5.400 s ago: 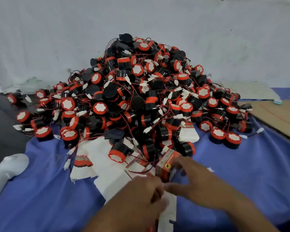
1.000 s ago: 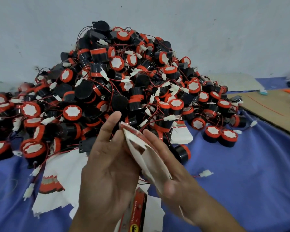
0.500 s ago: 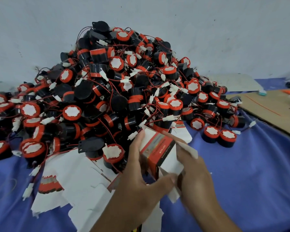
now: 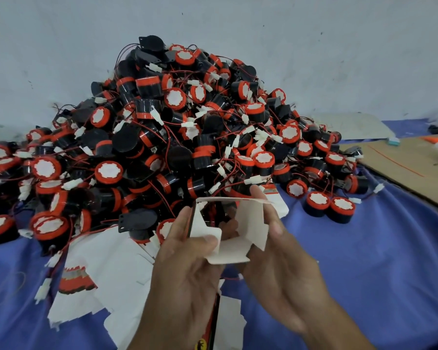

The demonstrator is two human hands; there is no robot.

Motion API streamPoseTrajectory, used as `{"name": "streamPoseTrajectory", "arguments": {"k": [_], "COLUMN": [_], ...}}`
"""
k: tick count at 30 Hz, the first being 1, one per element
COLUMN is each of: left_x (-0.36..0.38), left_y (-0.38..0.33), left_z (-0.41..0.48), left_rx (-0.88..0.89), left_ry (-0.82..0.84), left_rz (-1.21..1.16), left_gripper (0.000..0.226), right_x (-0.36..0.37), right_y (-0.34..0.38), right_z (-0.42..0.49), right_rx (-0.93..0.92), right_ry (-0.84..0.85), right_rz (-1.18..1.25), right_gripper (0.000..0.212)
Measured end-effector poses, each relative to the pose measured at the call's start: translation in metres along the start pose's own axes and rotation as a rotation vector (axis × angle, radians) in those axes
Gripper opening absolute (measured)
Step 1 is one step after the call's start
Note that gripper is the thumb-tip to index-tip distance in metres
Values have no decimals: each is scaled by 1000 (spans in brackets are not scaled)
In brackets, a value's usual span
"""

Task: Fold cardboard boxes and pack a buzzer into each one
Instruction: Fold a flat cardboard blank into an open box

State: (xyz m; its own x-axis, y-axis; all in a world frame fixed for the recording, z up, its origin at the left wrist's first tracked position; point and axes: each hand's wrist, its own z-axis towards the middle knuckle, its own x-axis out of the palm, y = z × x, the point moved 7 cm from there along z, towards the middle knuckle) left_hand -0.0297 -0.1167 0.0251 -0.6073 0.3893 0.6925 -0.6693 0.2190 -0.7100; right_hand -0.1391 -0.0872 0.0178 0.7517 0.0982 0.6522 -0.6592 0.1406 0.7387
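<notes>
Head view: left hand (image 4: 187, 271), right hand (image 4: 283, 271) pinch box (image 4: 249, 221).

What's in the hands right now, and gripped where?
A half-folded cardboard box, held by both hands: the left hand pinches its left wall, the right hand grips its right wall.

— Is it bright?
— No, dim and flat, with a cool blue-grey cast. The light is diffuse; I can't tell its source.
— Any shadows?
— Only soft ones, under the pile of buzzers (image 4: 177, 137) where it meets the blue cloth (image 4: 364, 261).
— Sharpness?
— The pile's middle is fairly crisp. At the left edge the buzzers smear and stretch. Near us, the left hand (image 4: 187, 274) and right hand (image 4: 283, 274) look soft, and the cardboard box (image 4: 250, 223) has washed-out white flaps.
</notes>
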Motion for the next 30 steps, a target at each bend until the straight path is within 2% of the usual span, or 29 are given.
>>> {"name": "streamPoseTrajectory", "arguments": {"k": [2, 4, 7, 9, 11, 12, 14, 18, 21, 23, 25, 30], "left_x": [8, 9, 3, -2, 0, 3, 9, 17, 15, 10, 4, 3], "left_y": [2, 5, 11, 10, 5, 3, 1, -1, -6, -7, -3, -2], "left_z": [-1, -1, -3, -7, -12, -14, -16, -15, -8, -3, -1, -5], "left_rx": [12, 21, 49, 110, 203, 264, 394, 426, 435, 327, 158, -47], "left_ry": [62, 61, -13, -108, -154, -146, -36, 183, 148, 74, 74, 216], "left_rz": [79, 173, 306, 558, 916, 1060, 1186, 1172, 1156, 1084, 1014, 937], "left_gripper": [62, 62, 69, 62, 60, 62, 70, 84, 70, 58, 45, 64], "right_x": [-3, -6, -16, -23, -27, -29, -30, -28, -28, -28, -27, -19], "right_y": [3, 5, 7, 10, 16, 18, 18, 9, 9, 8, 7, 14], "right_z": [1, 0, 0, 0, -1, -1, 0, -1, -3, -3, -3, -5], "right_rx": [-10, -36, -85, -128, -168, -173, -162, -121, -95, -79, -52, -36], "right_ry": [2, -12, -111, -173, -217, -226, -213, -220, -244, -246, -245, -203], "right_rz": [-31, -108, -372, -434, -462, -474, -479, -505, -572, -583, -561, -610], "right_gripper": [86, 81, 59, 49, 46, 45, 42, 34, 30, 38, 43, 50]}}
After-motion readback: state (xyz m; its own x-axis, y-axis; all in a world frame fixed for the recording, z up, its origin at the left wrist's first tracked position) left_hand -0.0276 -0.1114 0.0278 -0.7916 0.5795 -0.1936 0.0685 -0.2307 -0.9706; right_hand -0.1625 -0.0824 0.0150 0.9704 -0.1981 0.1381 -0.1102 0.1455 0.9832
